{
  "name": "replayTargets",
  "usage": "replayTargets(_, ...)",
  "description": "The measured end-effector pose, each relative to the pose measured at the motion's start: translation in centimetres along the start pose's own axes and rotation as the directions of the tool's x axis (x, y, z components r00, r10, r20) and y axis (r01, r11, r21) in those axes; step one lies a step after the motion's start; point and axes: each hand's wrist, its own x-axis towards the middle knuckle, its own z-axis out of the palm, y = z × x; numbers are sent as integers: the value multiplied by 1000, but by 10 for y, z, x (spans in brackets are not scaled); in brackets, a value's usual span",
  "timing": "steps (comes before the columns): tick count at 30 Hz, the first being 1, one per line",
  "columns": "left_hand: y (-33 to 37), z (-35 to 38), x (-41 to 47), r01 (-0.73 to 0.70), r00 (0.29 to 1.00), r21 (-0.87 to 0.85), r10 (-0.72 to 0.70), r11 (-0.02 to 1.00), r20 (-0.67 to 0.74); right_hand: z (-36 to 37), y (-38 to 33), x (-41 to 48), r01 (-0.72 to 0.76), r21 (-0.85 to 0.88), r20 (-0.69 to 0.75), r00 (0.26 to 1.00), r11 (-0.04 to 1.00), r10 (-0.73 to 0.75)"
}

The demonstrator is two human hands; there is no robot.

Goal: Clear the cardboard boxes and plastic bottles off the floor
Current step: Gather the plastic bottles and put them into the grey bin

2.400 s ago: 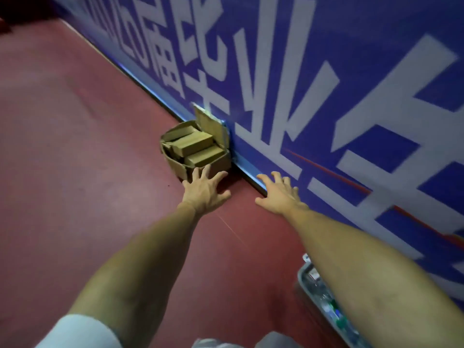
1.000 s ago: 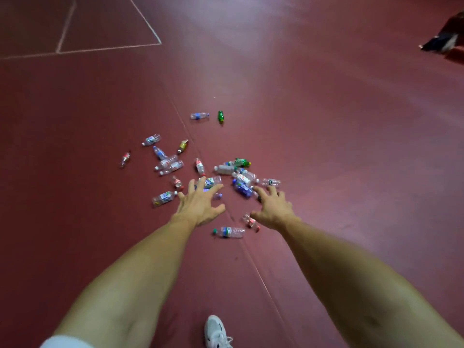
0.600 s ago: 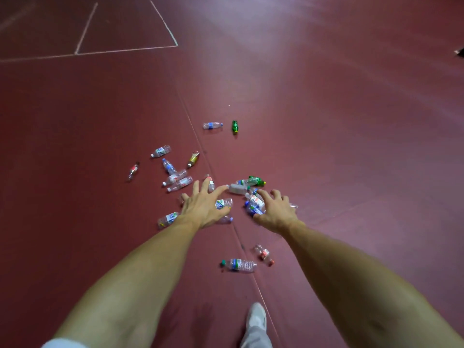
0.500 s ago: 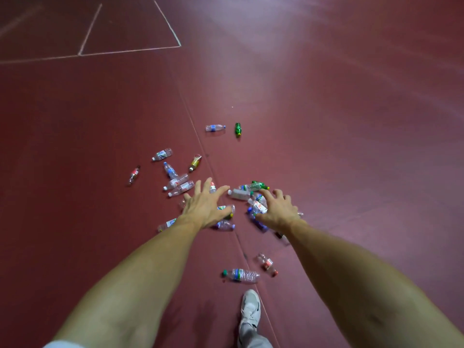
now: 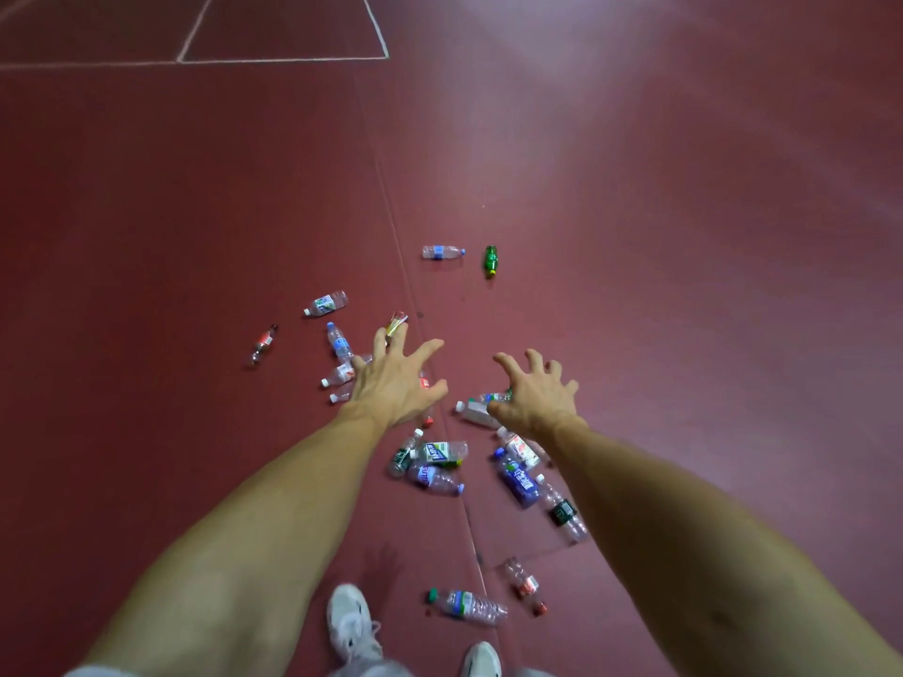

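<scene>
1. Dark red floor [image 5: 684,237] fills the view. It is marked by white lines [image 5: 283,60] at the far left and crossed by a thin seam [image 5: 391,212] running towards the person.
2. Across this floor, plastic bottles [image 5: 437,452] are scattered on their sides, and none is held.
3. Farthest off, right of the seam, a blue-labelled clear bottle [image 5: 442,252] and a green bottle [image 5: 490,259] are laid near each other.
4. Left of the seam, a green-and-white-labelled bottle [image 5: 325,303], a red-labelled dark bottle [image 5: 262,343] and a blue-capped bottle [image 5: 338,342] are seen apart from one another.
5. The left grip [image 5: 391,388] is held out over the bottles beside the seam, with its fingers spread wide and nothing clasped. A yellow-striped bottle [image 5: 397,323] is partly covered by its fingertips.
6. The right grip [image 5: 537,398] is likewise spread — fingers apart, slightly bent, nothing pinched. A white bottle [image 5: 476,413] is seen just beside its thumb, but whether it is touched cannot be told.
7. Between the forearms a cluster is gathered, among it a blue-wrapped bottle [image 5: 518,478] and a dark-labelled clear bottle [image 5: 562,513].
8. Nearest the person, a green-capped bottle [image 5: 466,604] and a small red-labelled bottle [image 5: 525,586] are laid either side of the seam — close to a left shoe [image 5: 349,623] and a right shoe [image 5: 481,659].
</scene>
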Motion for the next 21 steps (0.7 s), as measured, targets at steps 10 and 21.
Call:
replayTargets(10,-70,-19,132,-115,988,46,110,992,113,-6,-64,111,-124,14,42,991,992,124)
replayTargets(21,-93,-29,214,-228,960,21,222,973,170,-10,-85,170,-254,46,76,965,966,250)
